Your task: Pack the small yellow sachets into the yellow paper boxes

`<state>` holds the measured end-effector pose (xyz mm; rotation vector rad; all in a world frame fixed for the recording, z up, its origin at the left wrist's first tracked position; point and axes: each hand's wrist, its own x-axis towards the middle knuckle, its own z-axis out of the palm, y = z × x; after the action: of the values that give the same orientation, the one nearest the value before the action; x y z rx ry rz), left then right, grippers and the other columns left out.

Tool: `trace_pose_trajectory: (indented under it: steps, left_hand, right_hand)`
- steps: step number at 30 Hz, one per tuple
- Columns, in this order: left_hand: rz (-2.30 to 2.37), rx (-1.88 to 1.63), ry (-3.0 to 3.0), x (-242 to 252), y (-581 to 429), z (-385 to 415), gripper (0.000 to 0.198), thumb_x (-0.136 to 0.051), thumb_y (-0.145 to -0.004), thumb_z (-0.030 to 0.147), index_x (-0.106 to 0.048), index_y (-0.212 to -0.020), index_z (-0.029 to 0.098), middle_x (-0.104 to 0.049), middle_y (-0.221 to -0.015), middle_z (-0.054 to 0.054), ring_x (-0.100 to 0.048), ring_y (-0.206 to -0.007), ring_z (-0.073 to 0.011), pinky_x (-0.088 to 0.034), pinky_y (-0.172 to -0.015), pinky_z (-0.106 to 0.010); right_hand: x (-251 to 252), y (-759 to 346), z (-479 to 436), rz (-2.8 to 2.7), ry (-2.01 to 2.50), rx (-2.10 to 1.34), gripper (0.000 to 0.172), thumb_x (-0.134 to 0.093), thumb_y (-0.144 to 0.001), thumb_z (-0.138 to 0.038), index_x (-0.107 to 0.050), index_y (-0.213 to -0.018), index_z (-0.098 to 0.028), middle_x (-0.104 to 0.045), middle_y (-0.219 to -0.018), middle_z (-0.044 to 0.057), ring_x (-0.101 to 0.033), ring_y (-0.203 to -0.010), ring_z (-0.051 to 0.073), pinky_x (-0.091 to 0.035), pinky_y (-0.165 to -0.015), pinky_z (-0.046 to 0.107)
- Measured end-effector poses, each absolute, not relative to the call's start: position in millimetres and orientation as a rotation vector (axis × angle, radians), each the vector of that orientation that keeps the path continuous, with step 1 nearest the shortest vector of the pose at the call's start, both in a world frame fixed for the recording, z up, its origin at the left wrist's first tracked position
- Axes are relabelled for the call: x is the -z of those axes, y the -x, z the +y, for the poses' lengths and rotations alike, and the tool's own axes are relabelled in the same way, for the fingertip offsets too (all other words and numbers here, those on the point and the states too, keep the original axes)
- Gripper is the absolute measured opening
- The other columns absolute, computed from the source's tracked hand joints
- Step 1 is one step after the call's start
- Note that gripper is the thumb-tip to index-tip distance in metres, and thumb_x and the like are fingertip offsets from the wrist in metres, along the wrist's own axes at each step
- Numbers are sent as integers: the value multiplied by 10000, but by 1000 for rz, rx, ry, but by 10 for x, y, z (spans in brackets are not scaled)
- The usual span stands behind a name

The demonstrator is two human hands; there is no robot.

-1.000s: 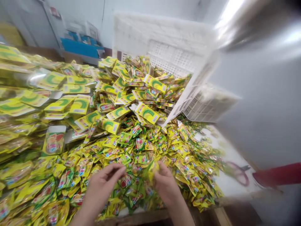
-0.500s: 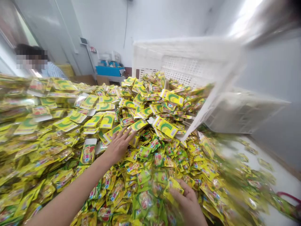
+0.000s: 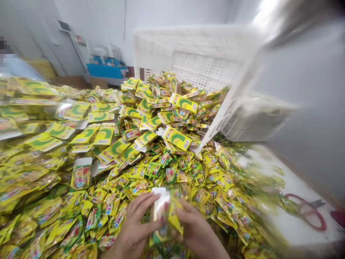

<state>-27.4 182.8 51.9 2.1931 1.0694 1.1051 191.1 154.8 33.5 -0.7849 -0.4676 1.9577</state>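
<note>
My left hand [image 3: 137, 225] is closed around a small yellow-green carton [image 3: 159, 212], its white end flap sticking up at the top. Against the carton's right side, my right hand [image 3: 195, 225] pinches a yellow packet [image 3: 175, 217], partly blurred; whether the packet is inside the carton or just beside it I cannot tell. Beneath both hands spreads a heap of small yellow and green packets [image 3: 118, 208]. Another carton [image 3: 81, 173] with an open flap stands on the heap to the left.
A white perforated crate [image 3: 210, 68] lies tipped, with flat yellow cartons [image 3: 176, 138] spilling from its mouth. Behind it on the right is a second white crate [image 3: 258, 118]. Red-handled scissors [image 3: 309, 212] rest on the white table [image 3: 285, 183]. A person [image 3: 23, 66] is at the far left.
My left hand has come back from the carton pile with a carton. My right hand has moved slightly left with its packet to meet it. The view has swung right.
</note>
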Motion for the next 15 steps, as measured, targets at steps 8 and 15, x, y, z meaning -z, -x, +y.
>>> trace_pose_trajectory:
  steps: [8,15]
  left_hand:
    - [1298,-1091,-1141,-18,247,1341,504,-722,-780,396,-606,-1256,279,-686,-1253,-66,-635,-1155,-291,-530,-970,-408]
    - [1209,-936,-1293,-81,96,1317,334,-709,-785,390,-707,-1082,240,-752,-1077,-63,-695,-994,-282,-561,-856,-346]
  right_hand:
    - [-144,-1614,1302,-808,984,-1786,380,-808,-699,-424,-603,-907,-180,-655,-728,9,-593,-546,138,-403,-427,187]
    - [-440,-1757,1353,-1164,1245,-934,146,-702,-822,-314,-657,-923,-219,-625,-844,26,-573,-776,192,-484,-703,299]
